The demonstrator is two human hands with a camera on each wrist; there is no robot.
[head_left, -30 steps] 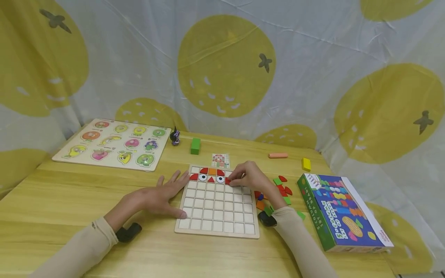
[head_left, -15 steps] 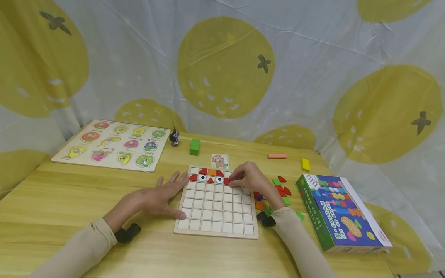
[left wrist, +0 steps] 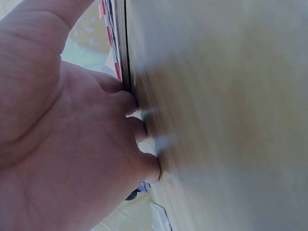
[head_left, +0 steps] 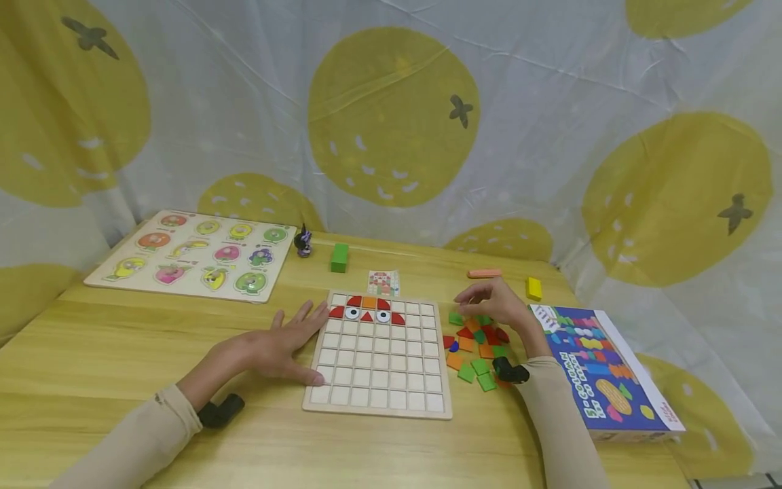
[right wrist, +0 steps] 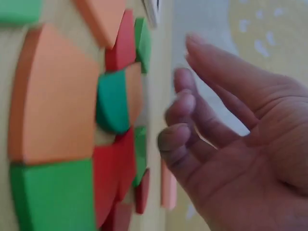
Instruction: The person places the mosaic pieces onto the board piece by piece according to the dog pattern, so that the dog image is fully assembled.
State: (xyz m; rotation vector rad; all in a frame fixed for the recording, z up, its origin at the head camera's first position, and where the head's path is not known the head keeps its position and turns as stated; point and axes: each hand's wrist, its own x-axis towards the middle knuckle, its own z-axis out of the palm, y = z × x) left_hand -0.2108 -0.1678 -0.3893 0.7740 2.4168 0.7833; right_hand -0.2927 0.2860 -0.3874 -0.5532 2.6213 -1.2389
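Note:
A wooden grid board [head_left: 366, 377] lies on the table with a few pieces in its top rows: red curved pieces [head_left: 398, 318], an orange square [head_left: 369, 303], a small red triangle and two eye discs [head_left: 352, 313]. My left hand [head_left: 284, 353] is spread along the board's left side, thumb over its lower corner and fingertips at its upper left edge. Over the loose pieces right of the board hovers my right hand [head_left: 493, 301], fingers loosely bent and holding nothing. In the right wrist view an orange tile [right wrist: 57, 101] and a teal rounded piece [right wrist: 113, 101] lie beside the fingers.
Behind the board lies a small picture card [head_left: 383, 282]. A fruit puzzle board [head_left: 198, 261], a dark figurine [head_left: 303, 242] and a green block [head_left: 339, 258] stand at the back left. At right are a yellow block [head_left: 534, 288], a pink stick [head_left: 484, 274] and a game box [head_left: 611, 373].
My right hand has let go of the red curved piece at the end of the second row and moved right, over the loose pieces. The left hand has stayed at the board.

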